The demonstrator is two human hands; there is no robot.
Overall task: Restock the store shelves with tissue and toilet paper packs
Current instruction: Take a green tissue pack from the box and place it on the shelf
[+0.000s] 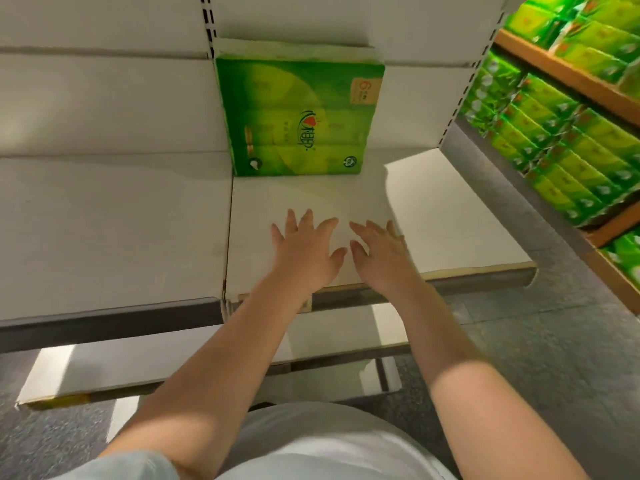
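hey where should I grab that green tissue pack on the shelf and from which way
Probably by its two side edges, one hand each, reaching in from the front. The green pack stands upright against the back panel, broad face toward you, sides clear.

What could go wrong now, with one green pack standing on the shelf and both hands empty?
The green pack stands on edge against the back panel with nothing beside it, so a push from the next pack might topple it. Both hands, left and right, hover open over the white shelf; leaning there could strain it.
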